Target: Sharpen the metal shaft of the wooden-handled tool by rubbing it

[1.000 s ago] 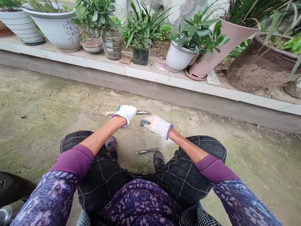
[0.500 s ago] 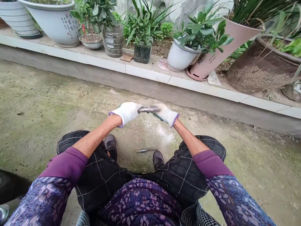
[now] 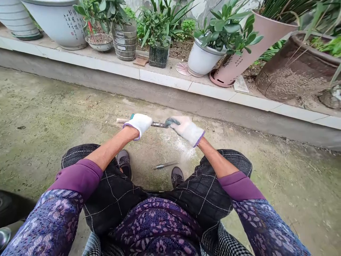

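A thin rod (image 3: 159,124) with a pale wooden-looking end and a silvery, wire-wrapped-looking section lies nearly level above the ground. My left hand (image 3: 140,124), in a white glove with purple cuff, is closed round its middle, and the pale end sticks out to the left. At the other end is my right hand (image 3: 185,128), gloved alike, its grey-green fingers curled round the rod's tip and slightly blurred. Below them a second, similar stick (image 3: 165,165) with a shiny wrapped part rests on the ground between my shoes.
White powder (image 3: 183,151) is scattered on the concrete ground beneath my hands. Beyond runs a low tiled ledge (image 3: 165,79) bearing several potted plants, among them a white pot (image 3: 204,58) and a tall pink pot (image 3: 237,67). A dark object (image 3: 13,209) stands at lower left.
My left hand has shifted slightly left, and more of the rod now shows beyond it. My right hand's fingers have moved to curl round the right end. The stick on the ground stays put.
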`<state>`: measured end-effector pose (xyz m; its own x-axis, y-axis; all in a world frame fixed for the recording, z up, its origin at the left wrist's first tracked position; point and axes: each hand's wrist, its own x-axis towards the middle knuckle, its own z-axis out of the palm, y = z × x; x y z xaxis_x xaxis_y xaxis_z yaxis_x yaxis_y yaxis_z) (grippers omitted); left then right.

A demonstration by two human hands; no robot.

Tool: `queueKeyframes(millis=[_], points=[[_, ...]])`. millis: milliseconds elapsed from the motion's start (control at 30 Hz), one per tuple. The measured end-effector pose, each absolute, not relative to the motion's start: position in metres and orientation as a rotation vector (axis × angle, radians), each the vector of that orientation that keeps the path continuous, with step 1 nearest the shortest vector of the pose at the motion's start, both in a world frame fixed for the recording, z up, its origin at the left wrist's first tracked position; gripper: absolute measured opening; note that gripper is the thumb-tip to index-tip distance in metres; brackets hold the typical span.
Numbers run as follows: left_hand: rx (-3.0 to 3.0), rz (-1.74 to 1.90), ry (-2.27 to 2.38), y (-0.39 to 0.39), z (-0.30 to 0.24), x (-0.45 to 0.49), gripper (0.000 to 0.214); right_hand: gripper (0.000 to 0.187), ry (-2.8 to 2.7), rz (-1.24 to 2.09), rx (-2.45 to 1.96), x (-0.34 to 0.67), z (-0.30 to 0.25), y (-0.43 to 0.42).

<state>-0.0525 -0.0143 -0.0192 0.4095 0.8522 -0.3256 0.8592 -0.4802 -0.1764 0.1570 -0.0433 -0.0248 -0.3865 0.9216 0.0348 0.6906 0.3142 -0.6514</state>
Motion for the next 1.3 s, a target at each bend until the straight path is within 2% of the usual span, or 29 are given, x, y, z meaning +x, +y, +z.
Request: queueKeyframes(millis=[133, 367, 500, 633, 733, 867, 967, 1200, 1300], points=[[2.721, -0.573, 1.335, -0.027, -0.013, -0.032, 0.035, 0.026, -2.040, 0.670, -1.528, 0.177, -0.027, -0.017], [2.440, -0.071, 1.524, -0.022, 0.014, -0.048, 0.032, 0.031, -1.759, 1.228, -1.555, 0.148, -0.042, -0.020], [2.369, -0.003, 1.682, -0.008, 0.008, -0.065, 0.033, 0.030, -1.890, 1.330, -1.454, 0.123, -0.042, -0.040], [2.376, -0.135, 1.818, 0.007, -0.008, -0.077, 0.035, 0.030, -2.091, 1.223, -1.374, 0.115, -0.039, -0.056], [2.468, -0.258, 1.858, 0.007, -0.020, -0.075, 0.035, 0.028, -2.260, 1.024, -1.379, 0.122, -0.035, -0.060], [2.615, -0.523, 1.599, -0.010, -0.032, -0.052, 0.032, 0.027, -2.267, 0.701, -1.487, 0.149, -0.029, -0.045], [2.727, -0.544, 1.328, -0.023, -0.031, -0.035, 0.033, 0.024, -2.176, 0.625, -1.577, 0.172, -0.029, -0.024], [2.615, -0.187, 1.576, -0.015, 0.015, -0.056, 0.034, 0.032, -1.884, 1.106, -1.583, 0.150, -0.042, -0.023], [2.584, -0.182, 1.673, -0.009, 0.019, -0.071, 0.035, 0.032, -2.029, 1.212, -1.443, 0.121, -0.052, -0.044]])
